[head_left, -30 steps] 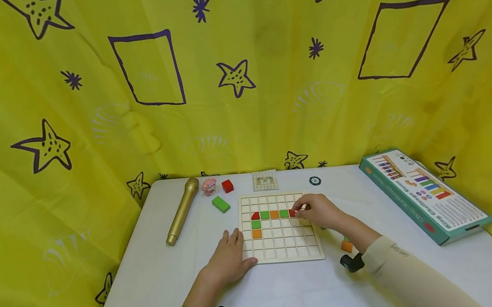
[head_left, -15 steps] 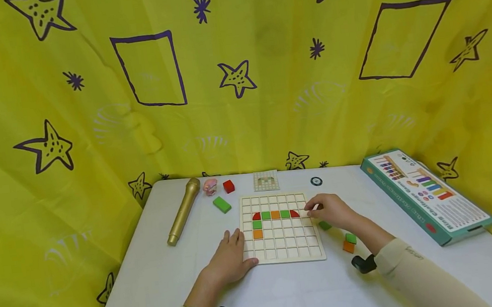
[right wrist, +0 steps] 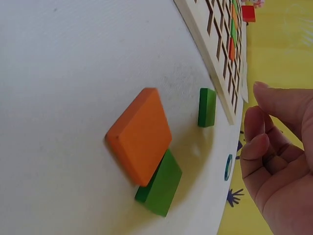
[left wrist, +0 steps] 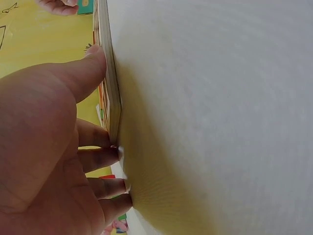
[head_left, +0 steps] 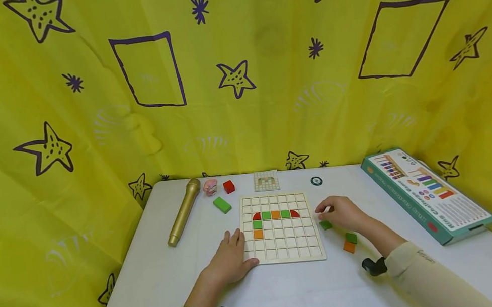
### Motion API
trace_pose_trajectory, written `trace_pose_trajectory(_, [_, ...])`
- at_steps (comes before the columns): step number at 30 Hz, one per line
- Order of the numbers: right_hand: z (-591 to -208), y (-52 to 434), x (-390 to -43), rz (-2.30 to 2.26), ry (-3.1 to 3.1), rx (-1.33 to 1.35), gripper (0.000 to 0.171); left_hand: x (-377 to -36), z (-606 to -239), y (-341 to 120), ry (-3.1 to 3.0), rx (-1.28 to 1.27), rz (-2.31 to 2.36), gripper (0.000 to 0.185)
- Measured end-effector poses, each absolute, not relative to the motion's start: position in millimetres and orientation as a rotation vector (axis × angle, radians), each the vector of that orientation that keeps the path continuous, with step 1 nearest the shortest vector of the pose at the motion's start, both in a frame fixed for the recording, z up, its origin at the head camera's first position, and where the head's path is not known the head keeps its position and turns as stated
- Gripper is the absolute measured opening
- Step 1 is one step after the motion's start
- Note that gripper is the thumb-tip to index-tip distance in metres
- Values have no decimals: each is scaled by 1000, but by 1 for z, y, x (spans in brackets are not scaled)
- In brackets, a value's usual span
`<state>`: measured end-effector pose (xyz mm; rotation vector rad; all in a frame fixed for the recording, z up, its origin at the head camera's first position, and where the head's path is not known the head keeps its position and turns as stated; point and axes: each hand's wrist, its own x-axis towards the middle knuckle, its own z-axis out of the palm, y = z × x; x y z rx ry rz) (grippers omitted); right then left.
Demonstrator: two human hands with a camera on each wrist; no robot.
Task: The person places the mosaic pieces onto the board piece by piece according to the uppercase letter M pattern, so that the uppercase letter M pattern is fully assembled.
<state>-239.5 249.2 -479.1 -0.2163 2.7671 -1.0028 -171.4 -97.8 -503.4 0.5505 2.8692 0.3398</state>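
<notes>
Meanwhile the left hand (head_left: 228,262) lies flat against the square wooden grid board (head_left: 282,243)'s near left corner, while the right hand (head_left: 344,213), loosely curled and holding nothing, hovers just right of it by a small green tile (head_left: 325,225).

Nothing I can actually read — the teal game box (head_left: 428,193) to my right carries printed lines and coloured bars, but the lettering is too small and blurred.

Gold mic (head_left: 183,211), pink toy (head_left: 209,186), game box (head_left: 428,192), yellow curtain (head_left: 39,96).
</notes>
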Motion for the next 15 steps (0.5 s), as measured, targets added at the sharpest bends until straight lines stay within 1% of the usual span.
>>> trace_pose_trajectory(15, [-485,264,-235,-1014,2726,-226,19,-172,-507,-99,2869,566,356,87])
